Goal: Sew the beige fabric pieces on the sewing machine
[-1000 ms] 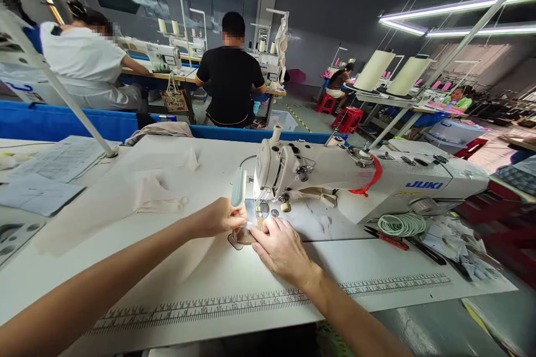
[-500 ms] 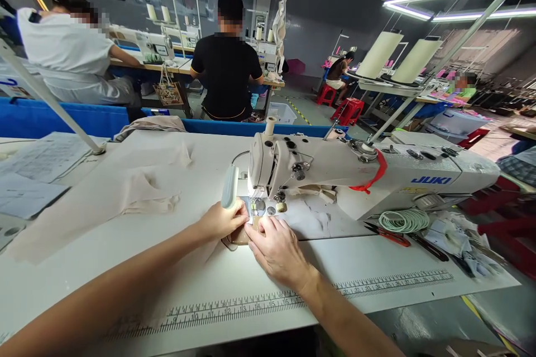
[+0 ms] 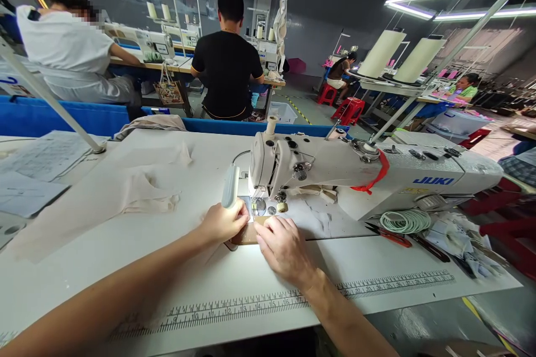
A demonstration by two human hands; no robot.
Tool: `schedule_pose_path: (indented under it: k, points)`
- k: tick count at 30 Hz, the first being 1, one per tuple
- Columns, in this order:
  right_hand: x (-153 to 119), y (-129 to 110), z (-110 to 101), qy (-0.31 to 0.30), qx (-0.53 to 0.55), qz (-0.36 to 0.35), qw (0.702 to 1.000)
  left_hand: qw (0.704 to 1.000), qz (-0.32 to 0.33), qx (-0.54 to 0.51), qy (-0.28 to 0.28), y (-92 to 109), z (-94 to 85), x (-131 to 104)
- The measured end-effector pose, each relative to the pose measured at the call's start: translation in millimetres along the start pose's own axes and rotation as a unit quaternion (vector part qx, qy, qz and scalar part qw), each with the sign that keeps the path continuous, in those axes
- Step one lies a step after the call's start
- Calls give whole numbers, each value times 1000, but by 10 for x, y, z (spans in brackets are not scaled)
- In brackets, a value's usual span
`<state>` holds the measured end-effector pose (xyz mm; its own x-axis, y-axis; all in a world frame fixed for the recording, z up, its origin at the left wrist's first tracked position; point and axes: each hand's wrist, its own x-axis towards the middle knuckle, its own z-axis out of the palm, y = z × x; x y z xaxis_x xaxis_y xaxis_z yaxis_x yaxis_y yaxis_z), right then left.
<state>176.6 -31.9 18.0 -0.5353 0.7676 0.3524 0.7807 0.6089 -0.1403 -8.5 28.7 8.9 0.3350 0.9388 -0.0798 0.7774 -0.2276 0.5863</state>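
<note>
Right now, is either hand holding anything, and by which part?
It cannot be told. The left hand looks pinched, but the lower end of the pale green piece above it is hidden. The right hand shows no clear grip.

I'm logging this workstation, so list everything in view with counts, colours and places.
Table: one, white, foreground
Sewing machine: one, white, centre to right
Thread cones: two large, cream, above machine
Ruler scale: one, black markings, table's near edge
Fabric: count unclear, pale, table left
Papers: at least two, white, far left
Coil: one, light green, right
Scissors: one, red handles, beside coil
Scraps: several, pale, right
Stools: at least two, red, background
Co-workers: four, black, white, brown and green tops, background
Hands: two, bare; left and right near the needle
</note>
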Motion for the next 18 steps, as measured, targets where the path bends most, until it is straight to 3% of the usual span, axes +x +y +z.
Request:
schedule_pose_path:
  k: [6, 9, 12, 15, 18]
  points:
    - [41, 43, 9, -16, -22, 4, 1000, 1000, -12, 15, -7, 20, -4, -7]
    - [68, 20, 17, -21, -51, -6, 998, 998, 17, 50, 15, 62, -44, -49]
    - [87, -11, 26, -18, -75, -14, 997, 981, 122, 132, 72, 129, -85, -165]
    - [100, -29, 32, -18, -86, -24, 996, 938, 274, 179, 115, 166, -60, -329]
    - [104, -34, 29, -19, -88, -30, 995, 905, 340, 218, 134, 146, 33, -460]
